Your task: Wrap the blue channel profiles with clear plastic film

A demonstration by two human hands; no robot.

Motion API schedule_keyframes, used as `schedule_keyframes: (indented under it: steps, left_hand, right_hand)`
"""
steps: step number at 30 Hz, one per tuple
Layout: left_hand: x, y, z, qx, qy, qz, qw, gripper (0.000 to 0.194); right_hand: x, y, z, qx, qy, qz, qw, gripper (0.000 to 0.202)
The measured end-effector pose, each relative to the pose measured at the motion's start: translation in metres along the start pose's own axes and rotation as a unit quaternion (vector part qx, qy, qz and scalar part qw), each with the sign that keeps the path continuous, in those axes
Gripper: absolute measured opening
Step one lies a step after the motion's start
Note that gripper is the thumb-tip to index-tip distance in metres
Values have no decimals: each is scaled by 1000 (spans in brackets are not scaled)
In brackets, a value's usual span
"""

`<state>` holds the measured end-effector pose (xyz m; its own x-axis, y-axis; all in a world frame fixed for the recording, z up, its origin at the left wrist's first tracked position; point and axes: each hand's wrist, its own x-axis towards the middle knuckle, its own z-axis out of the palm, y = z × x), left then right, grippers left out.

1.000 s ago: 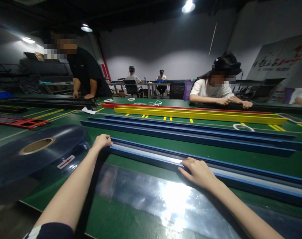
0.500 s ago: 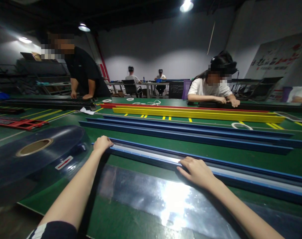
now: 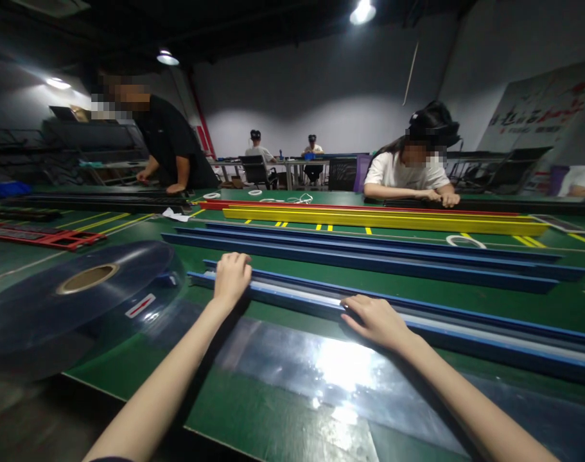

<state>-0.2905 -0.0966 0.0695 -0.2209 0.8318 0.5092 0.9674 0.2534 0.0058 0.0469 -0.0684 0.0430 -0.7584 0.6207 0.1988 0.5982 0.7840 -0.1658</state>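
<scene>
A long blue channel lies across the table in front of me, with a pale strip along its inside. My left hand is closed over the channel close to its left end, its fingertips hidden inside. Farther right, my right hand has its fingers over the channel's near wall and its thumb on the outer side. A clear plastic sheet lies flat on the near side of the channel, bright with reflected light. To the left stands a big roll of clear plastic film.
Beyond are more blue channels, a yellow bar, a red bar and a white ring. Red frames lie far left. Two co-workers lean over the green table, whose near edge runs below me.
My left hand has moved right along the channel, away from its end. My right hand stays at nearly the same spot. The view has shifted slightly, and the left co-worker has lifted one hand.
</scene>
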Motion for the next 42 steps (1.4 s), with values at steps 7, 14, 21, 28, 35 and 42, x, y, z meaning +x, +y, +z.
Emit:
schedule_keyframes:
  steps: [7, 14, 21, 28, 35, 42]
  left_hand:
    - [-37, 146, -13, -156, -69, 309, 936, 38]
    - [-59, 233, 3, -139, -89, 368, 915, 76]
    - [-59, 237, 19, -121, -79, 328, 934, 73]
    - [-56, 236, 16, -102, -87, 342, 930, 72]
    - [-47, 228, 16, -94, -105, 351, 926, 71]
    - [-26, 189, 27, -97, -114, 344, 927, 69]
  right_hand:
    - [-17, 21, -30, 59, 133, 28, 989, 29]
    - [-96, 85, -57, -26, 58, 154, 986, 43]
    - [-155, 129, -35, -63, 57, 182, 980, 60]
    - [-155, 129, -25, -103, 79, 170, 977, 58]
    - [-147, 125, -26, -119, 75, 167, 976, 56]
    - [-105, 105, -21, -107, 70, 163, 978, 58]
